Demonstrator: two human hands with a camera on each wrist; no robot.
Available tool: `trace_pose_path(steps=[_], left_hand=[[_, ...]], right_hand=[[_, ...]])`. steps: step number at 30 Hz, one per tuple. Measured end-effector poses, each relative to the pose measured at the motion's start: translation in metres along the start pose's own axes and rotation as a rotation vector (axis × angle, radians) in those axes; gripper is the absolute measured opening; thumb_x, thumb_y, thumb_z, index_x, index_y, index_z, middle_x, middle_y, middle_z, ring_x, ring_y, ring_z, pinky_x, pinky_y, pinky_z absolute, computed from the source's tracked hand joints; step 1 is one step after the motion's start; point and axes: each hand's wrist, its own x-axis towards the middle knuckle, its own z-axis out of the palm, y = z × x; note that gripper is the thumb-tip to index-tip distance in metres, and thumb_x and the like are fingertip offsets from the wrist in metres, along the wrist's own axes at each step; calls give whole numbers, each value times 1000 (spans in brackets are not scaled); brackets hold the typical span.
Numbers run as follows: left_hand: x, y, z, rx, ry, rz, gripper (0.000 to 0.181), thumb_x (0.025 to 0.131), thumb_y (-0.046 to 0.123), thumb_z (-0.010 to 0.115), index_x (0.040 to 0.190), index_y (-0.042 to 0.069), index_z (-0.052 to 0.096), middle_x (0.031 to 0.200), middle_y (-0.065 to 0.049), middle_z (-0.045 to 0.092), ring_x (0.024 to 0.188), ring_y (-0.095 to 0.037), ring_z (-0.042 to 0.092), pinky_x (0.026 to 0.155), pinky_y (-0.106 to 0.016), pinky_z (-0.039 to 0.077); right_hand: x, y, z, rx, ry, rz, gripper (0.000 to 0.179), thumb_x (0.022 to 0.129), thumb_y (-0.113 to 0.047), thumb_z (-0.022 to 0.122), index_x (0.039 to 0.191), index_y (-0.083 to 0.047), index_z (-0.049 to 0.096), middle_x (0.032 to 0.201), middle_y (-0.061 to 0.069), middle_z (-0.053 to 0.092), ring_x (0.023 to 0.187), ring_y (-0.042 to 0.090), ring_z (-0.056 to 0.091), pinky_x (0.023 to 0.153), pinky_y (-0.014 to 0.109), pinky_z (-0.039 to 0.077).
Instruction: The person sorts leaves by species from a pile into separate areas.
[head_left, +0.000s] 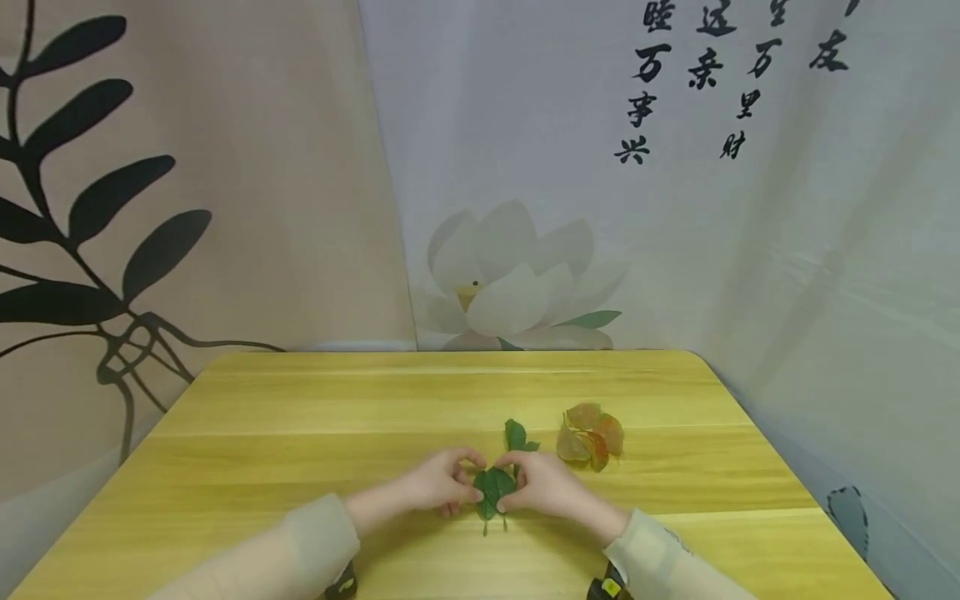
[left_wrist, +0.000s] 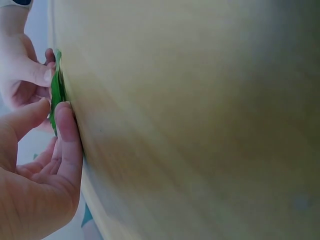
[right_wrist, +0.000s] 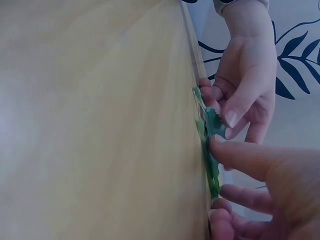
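Two green leaves [head_left: 493,492] with short stems pointing toward the person lie side by side, partly overlapping, low over the table near its middle. My left hand [head_left: 447,483] pinches their left edge; in the left wrist view the leaf edge [left_wrist: 57,90] passes between thumb and forefinger. From the other side my right hand [head_left: 543,485] holds the right edge, its thumb on the leaf [right_wrist: 214,125] in the right wrist view. Just beyond the right fingers, another green leaf sprig [head_left: 516,435] lies on the table, its lower part hidden by that hand.
A rosette of orange-red and yellowish leaves [head_left: 591,435] lies to the right of the hands. All of it is on a yellow wood-grain table [head_left: 300,417]. Behind hangs a pale cloth backdrop [head_left: 525,125] with a printed flower, dark branches and writing.
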Motion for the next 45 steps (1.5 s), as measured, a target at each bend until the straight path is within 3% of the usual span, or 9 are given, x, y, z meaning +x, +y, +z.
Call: trace_pose_path(steps=[20, 33, 45], left_hand=[[3, 6, 6, 34, 11, 5, 24, 83, 1, 72, 105, -2, 63, 64, -6, 58, 48, -12, 57, 45, -27, 53], [1, 5, 5, 30, 7, 2, 23, 83, -1, 72, 104, -2, 63, 64, -2, 55, 49, -11, 56, 47, -25, 53], [-4, 2, -6, -16, 43, 8, 27, 82, -2, 71, 107, -4, 63, 73, -5, 59, 56, -14, 60, 55, -31, 57]], right_hand=[[-1, 7, 4, 40, 46, 24, 42, 73, -22, 83, 110, -9, 70, 60, -8, 50, 50, 5, 40, 45, 19, 34], [-5, 4, 6, 18, 75, 4, 36, 72, -20, 85, 103, -9, 71, 64, -8, 53, 54, 5, 45, 47, 21, 38], [-6, 4, 6, 41, 71, 18, 37, 73, -21, 83, 106, -7, 71, 59, -10, 50, 46, 2, 37, 42, 17, 32]])
